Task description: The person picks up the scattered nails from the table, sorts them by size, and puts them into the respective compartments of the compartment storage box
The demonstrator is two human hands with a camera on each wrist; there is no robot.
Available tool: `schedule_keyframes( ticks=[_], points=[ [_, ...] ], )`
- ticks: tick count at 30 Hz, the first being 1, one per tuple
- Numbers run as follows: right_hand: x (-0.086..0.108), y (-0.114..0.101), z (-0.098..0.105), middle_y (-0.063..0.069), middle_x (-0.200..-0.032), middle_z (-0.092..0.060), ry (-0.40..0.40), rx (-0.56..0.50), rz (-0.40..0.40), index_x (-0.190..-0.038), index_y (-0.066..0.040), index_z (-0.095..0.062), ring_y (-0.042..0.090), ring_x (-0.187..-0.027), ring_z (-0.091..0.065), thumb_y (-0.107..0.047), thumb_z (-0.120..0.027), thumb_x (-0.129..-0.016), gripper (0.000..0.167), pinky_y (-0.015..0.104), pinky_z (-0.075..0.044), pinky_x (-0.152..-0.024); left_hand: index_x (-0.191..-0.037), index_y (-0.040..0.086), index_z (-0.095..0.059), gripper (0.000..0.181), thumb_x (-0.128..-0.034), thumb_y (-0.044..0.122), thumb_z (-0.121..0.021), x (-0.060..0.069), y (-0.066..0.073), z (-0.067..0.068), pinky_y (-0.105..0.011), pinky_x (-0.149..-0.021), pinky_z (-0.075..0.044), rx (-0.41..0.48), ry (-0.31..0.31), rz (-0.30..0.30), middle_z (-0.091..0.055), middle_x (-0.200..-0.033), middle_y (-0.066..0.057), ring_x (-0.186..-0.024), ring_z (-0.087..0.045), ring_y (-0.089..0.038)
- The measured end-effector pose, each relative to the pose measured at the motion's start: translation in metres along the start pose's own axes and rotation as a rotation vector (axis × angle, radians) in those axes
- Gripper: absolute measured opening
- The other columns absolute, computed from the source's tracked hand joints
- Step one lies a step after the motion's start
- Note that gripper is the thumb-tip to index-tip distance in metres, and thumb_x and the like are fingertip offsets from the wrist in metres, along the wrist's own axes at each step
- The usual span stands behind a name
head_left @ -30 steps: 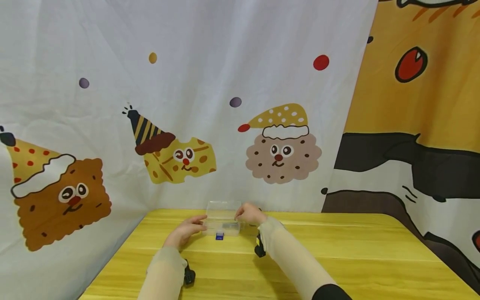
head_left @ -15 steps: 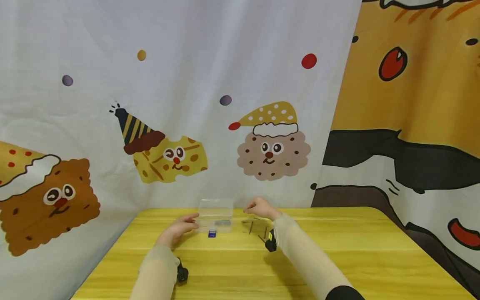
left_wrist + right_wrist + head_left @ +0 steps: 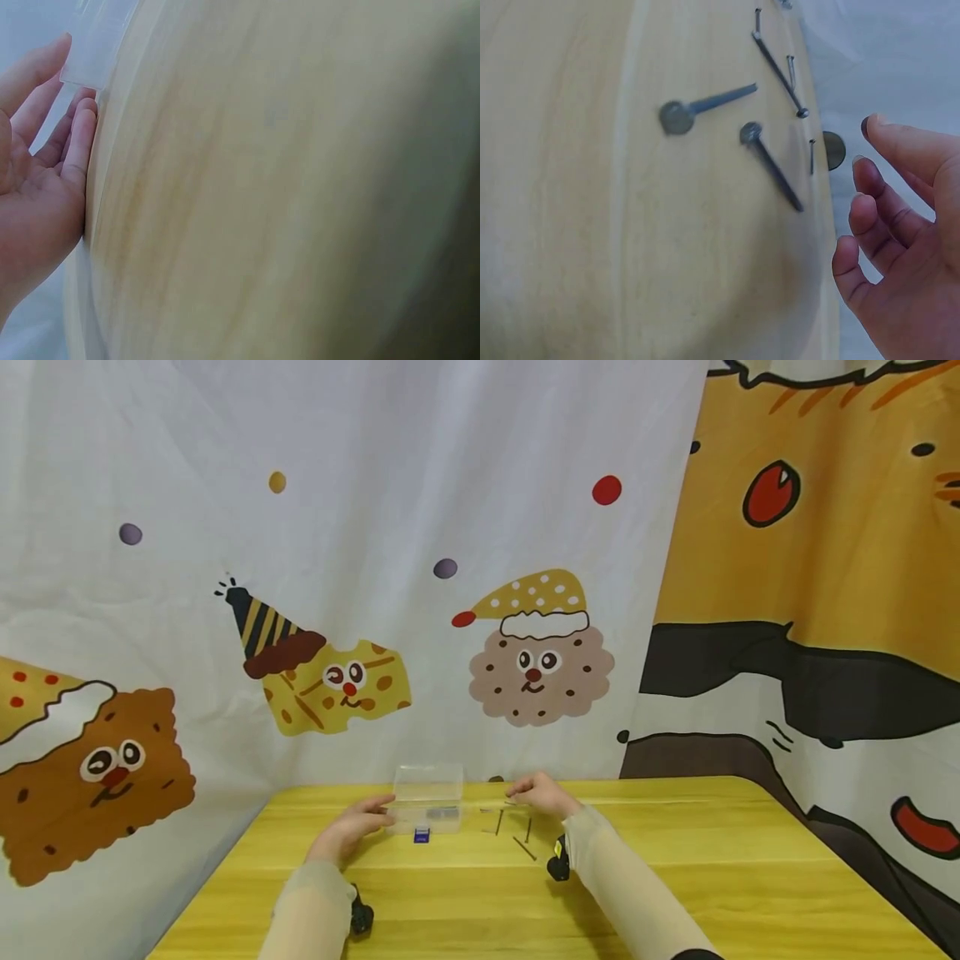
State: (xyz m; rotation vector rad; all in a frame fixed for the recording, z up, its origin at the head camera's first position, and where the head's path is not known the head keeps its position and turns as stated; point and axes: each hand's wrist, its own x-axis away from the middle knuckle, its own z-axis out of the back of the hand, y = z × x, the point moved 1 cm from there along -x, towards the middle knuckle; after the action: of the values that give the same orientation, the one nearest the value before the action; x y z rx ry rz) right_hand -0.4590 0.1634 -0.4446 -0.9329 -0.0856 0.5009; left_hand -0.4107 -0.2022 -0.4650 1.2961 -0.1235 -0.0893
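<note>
Seemingly steadying the box (image 3: 427,802), the left hand (image 3: 348,832) is touching it, fingers extended, while the right hand (image 3: 546,796), thumb and fingers parted, is hovering near nails (image 3: 778,175).

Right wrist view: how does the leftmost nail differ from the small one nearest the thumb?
Size: the leftmost nail looks longer and thicker than the small nail.
Pose: the leftmost nail slants, tip toward upper right; the small nail runs nearly vertical in frame, head at top.
Shared: both are straight-shanked and on the wooden table.
</note>
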Motion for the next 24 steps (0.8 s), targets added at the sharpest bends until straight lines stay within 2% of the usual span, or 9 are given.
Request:
schedule_keyframes(
  ticks=[8,12,18,24],
  points=[
    [0.0,0.006,-0.003,0.024,-0.12,-0.061,0.012,0.011,0.037,-0.113,0.01,-0.067,0.039,-0.113,-0.055,-0.001,-0.057,-0.095,0.024,0.051,-0.047,-0.093,-0.142,-0.004,-0.044,0.057,-0.0894,0.005,-0.065,-0.002,-0.003,0.002,-0.053,-0.104,-0.036,0.002,0.0,-0.013,-0.05,-0.125,-0.024,-0.112,-0.049,-0.033],
    [-0.002,0.012,-0.005,0.023,-0.124,-0.06,0.019,0.017,0.012,-0.113,0.007,-0.068,0.037,-0.115,-0.053,-0.003,-0.062,-0.093,0.023,0.052,-0.044,-0.096,-0.142,-0.004,-0.045,0.058,-0.0884,0.005,-0.066,-0.002,-0.004,0.0,-0.053,-0.106,-0.034,0.01,0.0,-0.007,-0.05,-0.124,-0.022,-0.111,-0.049,-0.032],
    [-0.007,0.014,-0.011,0.024,-0.133,-0.053,0.0,0.018,0.0,-0.117,0.001,-0.068,0.042,-0.125,-0.044,-0.008,-0.065,-0.092,0.027,0.059,-0.036,-0.101,-0.143,-0.002,-0.045,0.058,-0.0888,0.004,-0.066,-0.001,-0.006,0.002,-0.054,-0.106,-0.034,-0.003,0.019,0.002,-0.047,-0.13,-0.025,-0.12,-0.046,-0.037],
    [-0.009,0.015,-0.014,0.019,-0.127,-0.059,-0.014,0.034,-0.01,-0.113,-0.001,-0.071,0.042,-0.125,-0.045,-0.007,-0.067,-0.091,0.023,0.059,-0.038,-0.101,-0.142,-0.001,-0.046,0.057,-0.0892,0.006,-0.066,-0.001,-0.003,0.001,-0.054,-0.105,-0.034,-0.01,0.005,0.008,-0.048,-0.129,-0.023,-0.119,-0.047,-0.036]
  ],
)
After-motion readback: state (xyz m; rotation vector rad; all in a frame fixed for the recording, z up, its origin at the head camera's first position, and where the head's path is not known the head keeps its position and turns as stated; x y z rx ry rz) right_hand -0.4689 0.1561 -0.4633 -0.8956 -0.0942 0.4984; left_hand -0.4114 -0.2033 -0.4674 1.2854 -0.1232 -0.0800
